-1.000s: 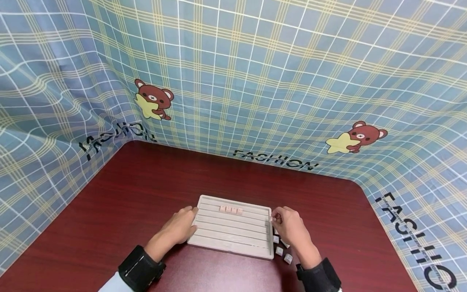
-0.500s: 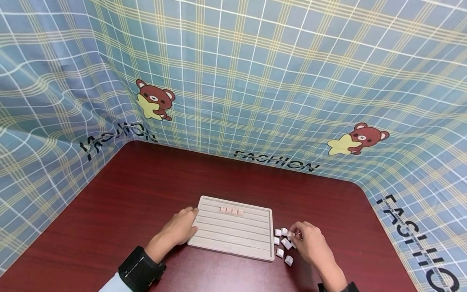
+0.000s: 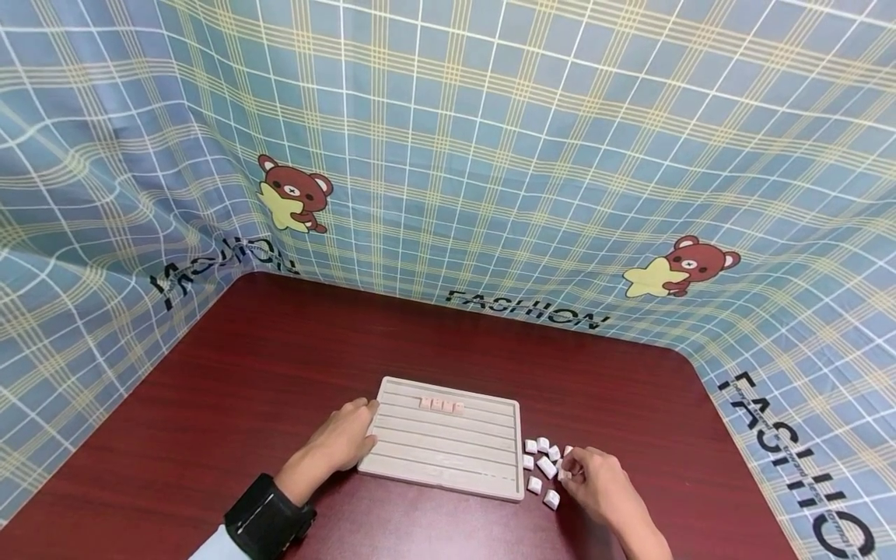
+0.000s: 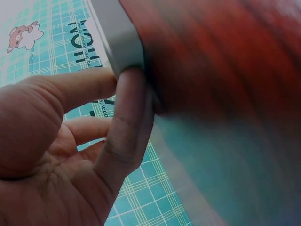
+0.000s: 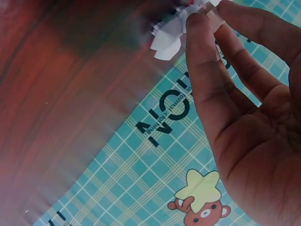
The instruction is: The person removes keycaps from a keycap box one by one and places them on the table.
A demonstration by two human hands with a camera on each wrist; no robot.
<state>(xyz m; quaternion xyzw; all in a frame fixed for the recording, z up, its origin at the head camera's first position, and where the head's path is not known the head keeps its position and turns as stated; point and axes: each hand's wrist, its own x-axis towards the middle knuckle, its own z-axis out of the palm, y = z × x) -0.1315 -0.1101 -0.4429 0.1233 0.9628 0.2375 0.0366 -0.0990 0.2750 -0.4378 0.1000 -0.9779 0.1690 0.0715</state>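
A pale, grooved tray [image 3: 441, 460] lies on the table, with a short row of pale pink keycaps [image 3: 442, 404] on one of its upper ledges. My left hand [image 3: 337, 437] holds the tray's left edge; in the left wrist view thumb and fingers meet at the tray's corner [image 4: 117, 35]. Right of the tray, my right hand [image 3: 603, 488] pinches a small keycap [image 5: 214, 16] between thumb and fingertips, low over the table. Several white keycaps [image 3: 546, 467] are scattered between that hand and the tray. One pinkish keycap [image 3: 568, 450] lies just beyond the right fingertips.
The dark red table [image 3: 315, 334] extends behind and to both sides of the tray. A blue plaid cloth [image 3: 448, 155] with bears and lettering hangs along the back and sides.
My right hand has moved from the tray's right edge out to the loose keycaps, then slightly nearer me, and now pinches one. My left hand stays on the tray's edge.
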